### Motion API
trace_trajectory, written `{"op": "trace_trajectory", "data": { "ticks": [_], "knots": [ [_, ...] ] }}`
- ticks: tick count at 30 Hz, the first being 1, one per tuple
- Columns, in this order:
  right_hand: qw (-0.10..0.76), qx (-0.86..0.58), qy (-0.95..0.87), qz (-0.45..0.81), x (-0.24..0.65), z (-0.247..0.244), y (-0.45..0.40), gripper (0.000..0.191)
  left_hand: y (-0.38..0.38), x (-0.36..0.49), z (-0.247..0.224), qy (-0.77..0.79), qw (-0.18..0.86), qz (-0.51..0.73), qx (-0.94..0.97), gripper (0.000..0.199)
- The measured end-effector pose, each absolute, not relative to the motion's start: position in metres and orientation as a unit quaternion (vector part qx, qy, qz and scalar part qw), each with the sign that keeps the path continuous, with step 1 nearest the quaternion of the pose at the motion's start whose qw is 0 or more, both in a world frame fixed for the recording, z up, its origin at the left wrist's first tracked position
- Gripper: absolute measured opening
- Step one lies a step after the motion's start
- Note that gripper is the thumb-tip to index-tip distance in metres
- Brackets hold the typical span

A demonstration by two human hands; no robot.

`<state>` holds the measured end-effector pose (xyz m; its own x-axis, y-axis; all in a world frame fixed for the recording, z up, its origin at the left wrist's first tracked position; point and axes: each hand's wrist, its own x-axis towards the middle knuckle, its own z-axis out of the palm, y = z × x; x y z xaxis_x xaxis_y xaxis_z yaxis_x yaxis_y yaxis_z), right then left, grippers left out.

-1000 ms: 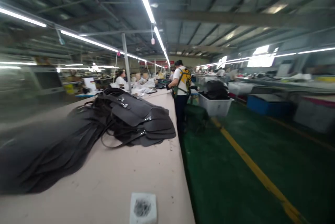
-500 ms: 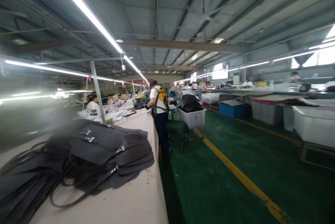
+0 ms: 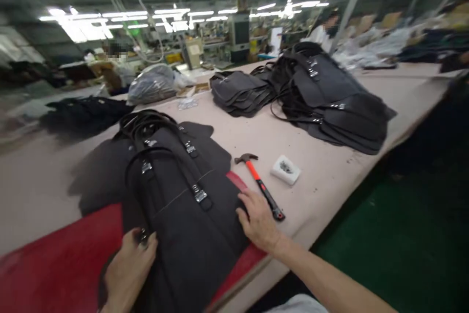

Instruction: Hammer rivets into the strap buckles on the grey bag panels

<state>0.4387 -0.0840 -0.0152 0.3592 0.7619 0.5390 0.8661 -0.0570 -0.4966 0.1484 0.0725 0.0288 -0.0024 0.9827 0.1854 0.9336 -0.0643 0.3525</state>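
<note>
A black bag panel [image 3: 205, 254] with straps and a silver buckle [image 3: 200, 194] lies in front of me, partly over a red mat [image 3: 69, 259]. At its left edge my left hand [image 3: 128, 264] is closed, with a small shiny metal piece [image 3: 142, 236] between thumb and fingers; its exact kind is unclear. My right hand [image 3: 259, 220] rests at the panel's right edge, fingers slightly bent and apart. Just beyond that hand lies a claw hammer [image 3: 259, 183] with an orange and black handle. To its right is a small white tray [image 3: 286, 170] holding dark bits of metal.
More black bag pieces [image 3: 337, 103] are stacked at the back right, beside a smaller pile [image 3: 240, 91]. A plastic-wrapped bundle [image 3: 154, 82] stands by the far edge. Other people sit beyond the table [image 3: 322, 191]. Green floor lies to the right.
The view has swung left and down from the aisle and the far worker to the table in front of me. Both my hands now show on the bag panel.
</note>
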Motion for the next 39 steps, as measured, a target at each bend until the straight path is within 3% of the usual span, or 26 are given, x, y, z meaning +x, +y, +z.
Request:
{"op": "trace_trajectory", "data": {
  "ticks": [2,5,10,18,21,24,26,31,39],
  "knots": [
    [0.308,-0.789,-0.529,-0.060,0.467,-0.005,-0.085,0.036,0.057,0.137,0.013,0.682,-0.006,0.153,0.715,0.044],
    [0.189,-0.867,-0.460,-0.038,0.512,0.009,-0.079,0.038,0.053,0.149,0.007,0.666,-0.018,0.145,0.732,0.048],
    [0.147,-0.879,-0.452,0.046,0.546,0.007,-0.061,0.029,0.057,0.159,0.016,0.640,-0.009,0.152,0.754,0.049],
    [0.187,-0.866,-0.434,0.165,0.553,-0.001,-0.061,0.022,0.050,0.147,0.026,0.636,0.055,0.250,0.728,0.053],
    [0.221,-0.859,-0.412,0.208,0.553,-0.003,-0.064,0.018,0.044,0.175,0.035,0.624,0.286,0.381,0.619,0.049],
    [0.243,-0.860,-0.394,0.216,0.551,-0.006,-0.065,0.018,0.034,0.222,0.040,0.472,0.577,0.454,0.488,0.046],
    [0.254,-0.860,-0.388,0.212,0.550,-0.009,-0.066,0.019,0.029,0.253,0.037,0.387,0.656,0.466,0.450,0.045],
    [0.280,-0.853,-0.388,0.209,0.551,-0.016,-0.066,0.016,0.033,0.292,0.010,0.341,0.626,0.515,0.475,0.042],
    [0.299,-0.848,-0.380,0.216,0.554,-0.019,-0.066,0.015,0.040,0.286,-0.010,0.335,0.607,0.538,0.479,0.040]
  ]
}}
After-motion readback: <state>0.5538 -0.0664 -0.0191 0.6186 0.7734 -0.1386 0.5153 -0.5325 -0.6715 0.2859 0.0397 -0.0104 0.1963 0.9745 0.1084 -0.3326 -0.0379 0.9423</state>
